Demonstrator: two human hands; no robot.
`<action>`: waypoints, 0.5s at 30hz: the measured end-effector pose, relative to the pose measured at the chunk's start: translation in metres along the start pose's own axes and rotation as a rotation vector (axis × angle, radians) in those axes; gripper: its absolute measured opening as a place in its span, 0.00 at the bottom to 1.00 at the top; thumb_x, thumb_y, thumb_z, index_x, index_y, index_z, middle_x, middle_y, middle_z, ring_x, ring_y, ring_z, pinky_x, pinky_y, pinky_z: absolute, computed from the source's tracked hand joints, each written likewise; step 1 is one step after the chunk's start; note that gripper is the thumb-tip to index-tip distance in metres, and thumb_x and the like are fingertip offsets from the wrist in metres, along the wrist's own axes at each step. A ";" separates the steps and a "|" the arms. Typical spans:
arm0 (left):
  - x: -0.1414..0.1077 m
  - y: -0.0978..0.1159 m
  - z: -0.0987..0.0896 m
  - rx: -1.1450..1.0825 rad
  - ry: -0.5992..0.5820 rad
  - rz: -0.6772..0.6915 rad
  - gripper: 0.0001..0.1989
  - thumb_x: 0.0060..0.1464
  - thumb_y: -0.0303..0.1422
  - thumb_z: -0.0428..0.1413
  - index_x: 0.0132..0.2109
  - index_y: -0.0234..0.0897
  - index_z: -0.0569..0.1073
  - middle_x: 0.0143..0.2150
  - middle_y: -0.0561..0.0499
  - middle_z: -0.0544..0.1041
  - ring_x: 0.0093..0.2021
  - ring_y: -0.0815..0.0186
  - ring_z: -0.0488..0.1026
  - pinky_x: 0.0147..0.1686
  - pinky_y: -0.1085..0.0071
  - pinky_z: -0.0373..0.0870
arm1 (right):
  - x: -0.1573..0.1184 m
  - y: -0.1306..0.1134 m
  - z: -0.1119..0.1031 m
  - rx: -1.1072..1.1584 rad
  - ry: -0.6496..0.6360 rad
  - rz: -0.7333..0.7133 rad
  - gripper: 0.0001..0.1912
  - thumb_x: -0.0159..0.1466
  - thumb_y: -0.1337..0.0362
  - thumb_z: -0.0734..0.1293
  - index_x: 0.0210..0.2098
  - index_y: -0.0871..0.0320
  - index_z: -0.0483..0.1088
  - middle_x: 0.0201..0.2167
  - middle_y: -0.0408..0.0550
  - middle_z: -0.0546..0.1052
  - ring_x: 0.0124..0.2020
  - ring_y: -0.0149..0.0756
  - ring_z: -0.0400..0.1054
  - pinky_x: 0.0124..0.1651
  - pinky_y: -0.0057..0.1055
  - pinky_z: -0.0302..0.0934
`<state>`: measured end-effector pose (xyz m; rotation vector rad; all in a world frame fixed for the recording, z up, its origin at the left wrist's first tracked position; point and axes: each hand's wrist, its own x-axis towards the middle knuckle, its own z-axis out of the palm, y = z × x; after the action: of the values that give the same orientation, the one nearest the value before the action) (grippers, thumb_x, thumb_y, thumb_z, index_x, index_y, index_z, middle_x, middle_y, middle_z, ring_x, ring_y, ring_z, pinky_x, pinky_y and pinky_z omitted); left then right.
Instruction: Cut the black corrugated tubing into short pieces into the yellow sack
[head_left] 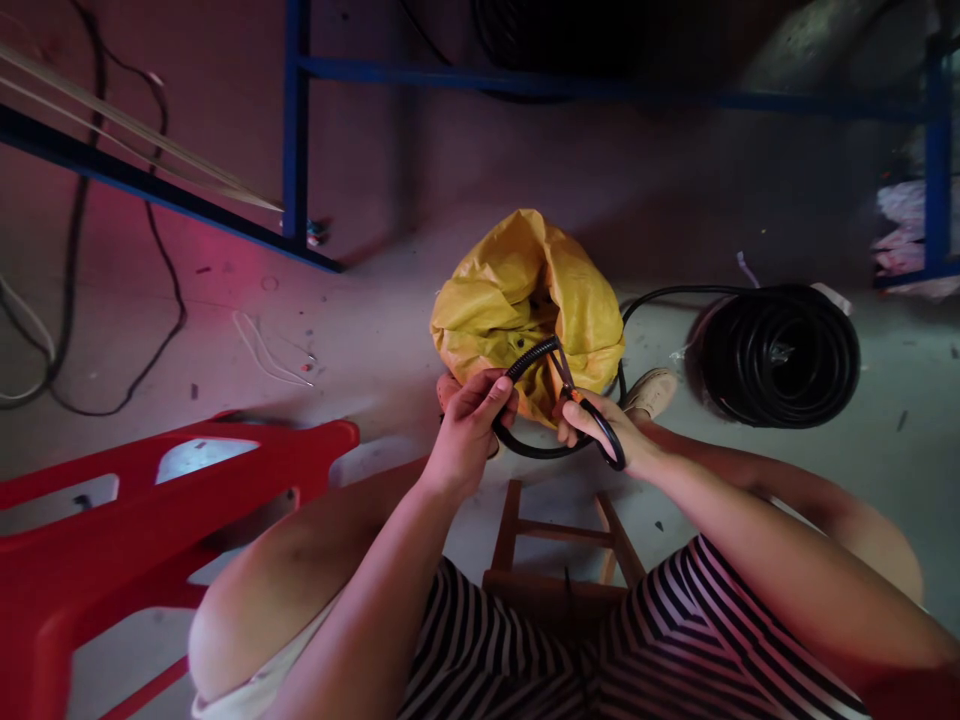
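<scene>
Near the middle of the head view, my left hand is closed round a black corrugated tube, its end pointing up and to the right. My right hand grips a pair of scissors with black handles and some orange at the pivot. The scissor blades are at the tube's end; whether they touch it is too small to tell. Below my hands the tube loops round. Just beyond them a yellow sack stands on the floor with its top open and crumpled.
A coil of black tubing lies on the floor at the right, one strand running toward the sack. A red plastic stool is at the left. Blue metal frames cross the far side. Between my legs is a wooden stool.
</scene>
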<state>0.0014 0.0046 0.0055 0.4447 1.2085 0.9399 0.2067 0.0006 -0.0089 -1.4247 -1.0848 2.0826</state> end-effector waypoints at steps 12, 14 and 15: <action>0.000 -0.006 -0.001 0.049 -0.013 -0.011 0.16 0.58 0.46 0.65 0.38 0.37 0.74 0.28 0.55 0.67 0.26 0.73 0.60 0.26 0.76 0.58 | 0.006 -0.004 -0.003 -0.037 0.057 0.083 0.38 0.53 0.25 0.69 0.34 0.57 0.67 0.27 0.44 0.73 0.29 0.35 0.67 0.36 0.33 0.60; 0.000 -0.006 -0.003 0.057 -0.018 -0.019 0.16 0.59 0.46 0.65 0.39 0.37 0.75 0.28 0.55 0.67 0.26 0.73 0.59 0.26 0.76 0.58 | 0.006 -0.005 -0.002 -0.037 0.063 0.090 0.39 0.52 0.25 0.69 0.33 0.57 0.67 0.27 0.44 0.73 0.29 0.35 0.67 0.36 0.33 0.60; -0.001 -0.007 -0.003 0.058 -0.021 -0.028 0.16 0.59 0.46 0.65 0.39 0.38 0.75 0.28 0.56 0.66 0.26 0.73 0.59 0.26 0.76 0.58 | 0.006 -0.006 -0.002 -0.036 0.062 0.095 0.39 0.51 0.25 0.69 0.33 0.57 0.67 0.27 0.44 0.73 0.29 0.34 0.67 0.36 0.33 0.60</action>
<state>0.0011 -0.0001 -0.0001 0.4816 1.2220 0.8762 0.2056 0.0092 -0.0083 -1.5760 -1.0550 2.0782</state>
